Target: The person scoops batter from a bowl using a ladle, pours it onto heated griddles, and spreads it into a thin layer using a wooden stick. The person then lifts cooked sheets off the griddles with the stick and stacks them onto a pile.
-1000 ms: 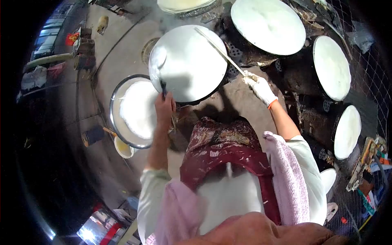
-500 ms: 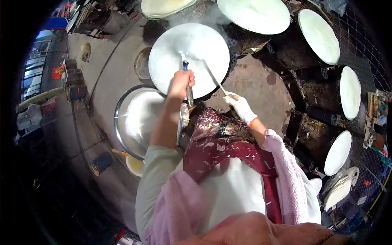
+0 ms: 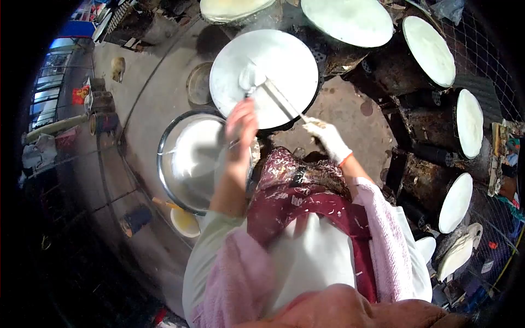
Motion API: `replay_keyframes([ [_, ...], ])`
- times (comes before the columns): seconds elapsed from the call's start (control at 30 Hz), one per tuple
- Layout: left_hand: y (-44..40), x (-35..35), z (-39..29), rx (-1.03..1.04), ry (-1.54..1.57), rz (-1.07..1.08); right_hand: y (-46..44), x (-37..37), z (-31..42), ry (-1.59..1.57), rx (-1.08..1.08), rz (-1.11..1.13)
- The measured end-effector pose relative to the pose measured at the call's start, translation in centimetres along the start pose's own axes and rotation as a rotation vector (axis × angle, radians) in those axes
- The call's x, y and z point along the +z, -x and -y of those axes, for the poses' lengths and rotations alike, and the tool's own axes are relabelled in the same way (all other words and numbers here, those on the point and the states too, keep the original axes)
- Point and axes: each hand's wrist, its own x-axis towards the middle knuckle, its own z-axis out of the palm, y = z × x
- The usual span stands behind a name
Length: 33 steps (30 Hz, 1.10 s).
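Note:
A round griddle (image 3: 290,52) with a white surface lies in front of me. My left hand (image 3: 242,128), bare and blurred, is at its near edge, closed round a metal tool with a blue part (image 3: 249,92). The tool's far end is smeared, and a pale rounded patch (image 3: 250,75) shows there. My right hand (image 3: 326,139), in a white glove, is closed on the handle of a long thin spatula (image 3: 284,101). The spatula's flat end lies over the griddle, close to the left tool's tip.
A wide metal basin (image 3: 191,158) holding white contents stands at left, under my left forearm. Beside it is a small yellowish bowl (image 3: 185,223). Several white-topped drum stoves curve round the right, including one (image 3: 429,50) at upper right. A round lid-like disc (image 3: 199,83) lies on the floor.
My left hand has turned and drawn slightly back, its fingers now blurred. The spatula's flat end has come closer to the left tool. The view has shifted slightly.

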Motion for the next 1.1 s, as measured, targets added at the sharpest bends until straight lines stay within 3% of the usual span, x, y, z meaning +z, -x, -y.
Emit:
replay_keyframes([
  [0.03,0.1,-4.1,1.0,0.158,-0.190,0.078,-1.2,-1.0,-0.7,-0.023,-0.108,-0.070],
  [0.1,2.9,-3.2,-2.8,-0.424,1.207,0.382,-4.0,-2.6,-2.4,-0.060,-0.209,-0.264],
  [0.13,4.0,-2.6,-4.3,-0.330,0.957,0.259,-6.7,-3.5,-5.4,-0.018,-0.353,-0.259],
  [0.27,2.2,-3.7,-8.9,-0.343,0.831,0.272,-3.4,-1.3,-4.0,0.337,-0.200,0.085],
  [0.3,1.3,-3.6,-9.5,-0.368,0.865,0.379,-3.4,-1.7,-4.3,0.274,-0.219,-0.004],
  [0.4,0.3,-3.0,-10.3,-0.455,0.919,0.346,-4.9,-3.0,-7.0,0.000,-0.337,-0.290],
  [0.43,0.3,-2.7,-10.2,-0.399,0.753,0.305,-3.6,-2.9,-6.3,0.169,-0.303,-0.200],
  [0.5,2.7,-1.2,-10.3,-0.092,-0.261,0.122,0.3,-2.7,-4.9,0.498,-0.238,-0.029],
  [0.57,4.5,-0.2,-10.3,-0.035,-0.428,0.181,3.5,-2.0,-4.7,0.764,-0.311,-0.074],
  [0.7,4.0,1.4,-11.6,-0.239,-0.287,0.426,4.9,-3.9,-12.3,-0.146,-0.397,-0.577],
  [0.73,3.4,1.7,-11.4,-0.324,-0.245,0.436,6.2,-3.9,-13.4,-0.210,-0.444,-0.654],
  [0.77,2.0,1.3,-10.7,-0.372,-0.325,0.471,8.0,-3.4,-13.7,-0.131,-0.398,-0.711],
  [0.8,-0.1,0.4,-9.4,-0.544,-0.209,0.572,10.7,-2.9,-13.2,0.005,-0.337,-0.748],
  [0.9,-1.0,0.0,-6.0,-0.779,0.036,0.792,15.2,-0.9,-15.9,0.173,-0.256,-0.906],
  [0.93,-0.1,0.8,-5.5,-0.813,-0.093,0.708,16.8,-0.3,-17.6,0.092,-0.245,-0.997],
  [1.03,0.9,2.7,-2.5,-1.137,0.135,0.798,18.9,0.7,-21.9,-0.027,-0.174,-1.169],
  [1.1,3.1,6.3,-0.8,-1.224,0.086,0.861,20.8,0.8,-27.0,-0.186,-0.133,-1.231],
])
